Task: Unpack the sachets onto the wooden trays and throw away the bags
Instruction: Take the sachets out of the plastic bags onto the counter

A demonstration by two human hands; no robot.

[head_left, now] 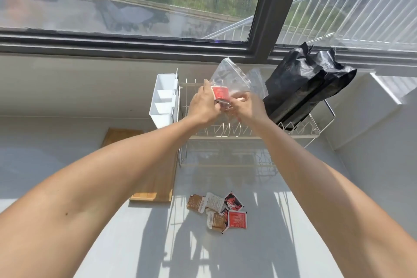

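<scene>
I hold a clear plastic zip bag (pixel 230 74) up in front of the dish rack, with a red sachet (pixel 220 93) and darker sachets inside it. My left hand (pixel 203 106) grips the bag's left side by the red sachet. My right hand (pixel 248 106) pinches the bag's lower right part. Several loose sachets (pixel 216 211), brown, white and red, lie in a small heap on the white counter below my arms. A wooden tray (pixel 158 183) lies flat on the counter to the left of the heap, partly hidden by my left forearm.
A white wire dish rack (pixel 237 133) stands against the wall under the window, with a white plastic caddy (pixel 163 99) hung on its left end. Black bags (pixel 304 88) lean in the rack's right side. The counter meets a wall at the right.
</scene>
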